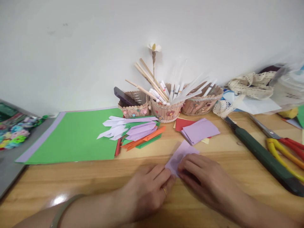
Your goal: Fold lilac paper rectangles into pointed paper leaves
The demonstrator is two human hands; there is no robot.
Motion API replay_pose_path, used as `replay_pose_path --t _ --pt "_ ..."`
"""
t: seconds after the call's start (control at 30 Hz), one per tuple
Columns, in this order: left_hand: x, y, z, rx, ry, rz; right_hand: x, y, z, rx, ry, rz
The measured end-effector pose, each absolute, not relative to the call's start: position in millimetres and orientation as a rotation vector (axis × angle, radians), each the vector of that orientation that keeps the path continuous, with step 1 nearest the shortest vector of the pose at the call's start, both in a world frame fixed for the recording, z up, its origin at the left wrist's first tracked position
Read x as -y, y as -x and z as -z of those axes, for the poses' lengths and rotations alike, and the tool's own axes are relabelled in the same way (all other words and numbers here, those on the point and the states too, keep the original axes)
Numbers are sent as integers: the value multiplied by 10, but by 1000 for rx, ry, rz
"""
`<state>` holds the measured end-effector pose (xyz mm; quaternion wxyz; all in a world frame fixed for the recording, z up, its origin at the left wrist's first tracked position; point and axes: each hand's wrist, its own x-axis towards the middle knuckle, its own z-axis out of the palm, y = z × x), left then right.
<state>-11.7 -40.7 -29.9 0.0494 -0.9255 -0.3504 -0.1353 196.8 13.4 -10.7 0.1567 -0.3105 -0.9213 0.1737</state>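
A small sheet of light purple paper (181, 153) lies on the wooden table between my hands. My left hand (154, 186) is closed at its lower left corner, fingers bent against the edge. My right hand (204, 174) pinches the paper's lower right side. The fingertips of both hands nearly meet, and they hide the sheet's lower part. Just beyond is a stack of purple paper slips (200, 130) resting on red and cream pieces. To the left of that stack lie folded paper strips (142, 130) in purple, white, green and orange.
Large green sheets (78, 136) cover the left side. Decorated wooden baskets (167, 112) with sticks and pens stand against the wall. At the right lie a dark green-handled tool (261, 155), scissors (273, 136) and lace ribbon (251, 84). Colourful fuzzy pieces (16, 133) sit far left.
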Motion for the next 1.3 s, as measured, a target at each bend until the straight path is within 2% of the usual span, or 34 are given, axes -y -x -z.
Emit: replay_pose_path --t 0.17,0.27,0.7,1.0,1.2,1.3 --pt "415 125 376 1105 2790 417 -230 -2072 30 2783 433 -321" --pt "414 129 404 1124 2779 442 -273 -2124 -28 2846 311 -223" --pt "181 261 301 1162 2686 461 -221 -2056 -191 2805 217 -443" --pt "84 301 216 967 2722 536 -311 -2102 21 2728 461 14" --pt "70 354 159 1000 2623 448 -93 -2013 -36 2816 320 -314" --pt "89 363 180 1001 2638 476 -54 -1990 -11 2804 373 -358"
